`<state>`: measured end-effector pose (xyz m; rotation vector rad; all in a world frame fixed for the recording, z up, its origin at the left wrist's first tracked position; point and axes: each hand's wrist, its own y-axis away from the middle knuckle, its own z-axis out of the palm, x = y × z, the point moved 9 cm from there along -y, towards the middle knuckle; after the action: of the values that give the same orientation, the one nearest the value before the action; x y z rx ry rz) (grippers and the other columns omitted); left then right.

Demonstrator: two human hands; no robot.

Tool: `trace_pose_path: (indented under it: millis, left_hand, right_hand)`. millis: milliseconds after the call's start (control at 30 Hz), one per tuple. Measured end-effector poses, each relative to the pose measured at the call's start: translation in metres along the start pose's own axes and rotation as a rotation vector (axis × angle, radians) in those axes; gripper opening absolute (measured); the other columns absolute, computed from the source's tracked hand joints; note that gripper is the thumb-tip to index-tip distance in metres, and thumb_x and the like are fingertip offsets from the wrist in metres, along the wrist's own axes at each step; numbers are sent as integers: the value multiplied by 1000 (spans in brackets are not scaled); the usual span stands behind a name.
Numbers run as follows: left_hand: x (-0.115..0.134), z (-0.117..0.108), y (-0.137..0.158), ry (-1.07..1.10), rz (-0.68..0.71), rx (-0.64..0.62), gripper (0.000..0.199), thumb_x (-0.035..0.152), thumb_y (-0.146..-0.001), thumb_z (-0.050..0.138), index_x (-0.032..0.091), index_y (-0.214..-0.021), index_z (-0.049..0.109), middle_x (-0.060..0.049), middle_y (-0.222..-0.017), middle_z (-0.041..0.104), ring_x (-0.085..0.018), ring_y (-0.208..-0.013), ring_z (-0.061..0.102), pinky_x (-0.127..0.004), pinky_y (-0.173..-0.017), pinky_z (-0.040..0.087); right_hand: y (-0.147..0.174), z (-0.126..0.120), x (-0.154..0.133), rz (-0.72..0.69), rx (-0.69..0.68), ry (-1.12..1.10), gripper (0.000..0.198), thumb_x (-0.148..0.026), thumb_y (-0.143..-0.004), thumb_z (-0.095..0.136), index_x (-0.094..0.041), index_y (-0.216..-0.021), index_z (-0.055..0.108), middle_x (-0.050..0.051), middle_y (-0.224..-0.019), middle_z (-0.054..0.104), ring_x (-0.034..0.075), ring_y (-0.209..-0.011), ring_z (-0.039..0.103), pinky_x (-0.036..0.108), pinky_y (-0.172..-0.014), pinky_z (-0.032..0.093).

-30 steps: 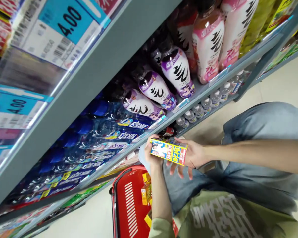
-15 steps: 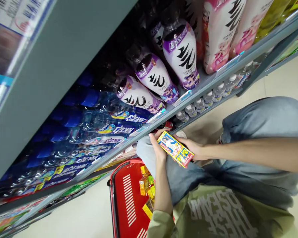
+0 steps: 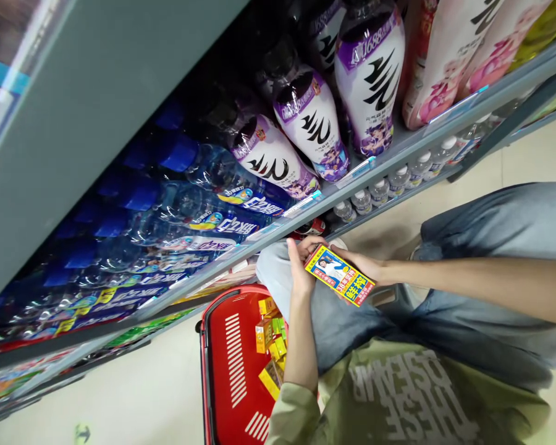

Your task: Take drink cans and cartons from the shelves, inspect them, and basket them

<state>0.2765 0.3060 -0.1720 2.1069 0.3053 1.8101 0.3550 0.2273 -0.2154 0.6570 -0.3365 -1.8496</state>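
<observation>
A yellow, red and blue drink carton (image 3: 340,275) with printed lettering lies tilted between my hands, above my bent knees. My left hand (image 3: 303,266) holds its upper left end, thumb raised and fingers curled behind it. My right hand (image 3: 364,264) grips the carton's right side; its fingers are partly hidden behind the carton. Just below and left of my left hand stands a red shopping basket (image 3: 215,364) with several small yellow and orange boxes (image 3: 264,335) in it.
A grey shelf edge (image 3: 264,238) runs diagonally past my hands. Purple-labelled bottles (image 3: 312,127), pink bottles (image 3: 458,74) and blue-capped bottles (image 3: 176,204) crowd the shelf. Small white-capped bottles (image 3: 398,181) stand lower down. The pale floor (image 3: 134,383) shows at lower left.
The carton has shifted slightly right in view and its printed face is turned more toward me. The shelf and basket have shifted a little in view as my head moved.
</observation>
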Motion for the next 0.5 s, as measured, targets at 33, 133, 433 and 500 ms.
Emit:
trace_pose_path:
  millis: [33, 133, 433, 500]
  left_hand:
    - [-3, 4, 0, 10, -1, -40, 78, 84, -86, 27, 20, -78, 71, -10, -72, 73, -28, -76, 71, -32, -55, 49]
    - [-8, 15, -2, 30, 29, -148, 74, 78, -91, 31, 17, -87, 73, -8, -77, 73, -24, -76, 69, -31, -61, 51]
    - [5, 15, -3, -234, 226, -115, 57, 61, -101, 37, 18, -114, 72, -5, -87, 69, -16, -71, 60, -26, -61, 46]
    - [6, 16, -4, -214, 237, -133, 53, 59, -100, 43, 18, -119, 71, -8, -103, 72, -16, -75, 62, -26, -61, 50]
  right_hand:
    - [0, -3, 3, 4, 6, 28, 73, -63, -103, 17, -14, -82, 66, 10, -58, 70, 19, -43, 63, 27, -42, 52]
    - [1, -10, 9, 8, 49, 47, 72, -63, -102, 16, -15, -77, 64, 12, -57, 69, 19, -41, 60, 27, -39, 50]
    - [5, -21, 0, -146, 153, -168, 65, -62, -101, 18, -17, -91, 64, 8, -57, 68, 20, -44, 63, 29, -44, 53]
    - [4, -25, -4, -179, 179, -223, 64, -59, -101, 17, -16, -94, 64, 8, -58, 67, 21, -46, 63, 30, -45, 53]
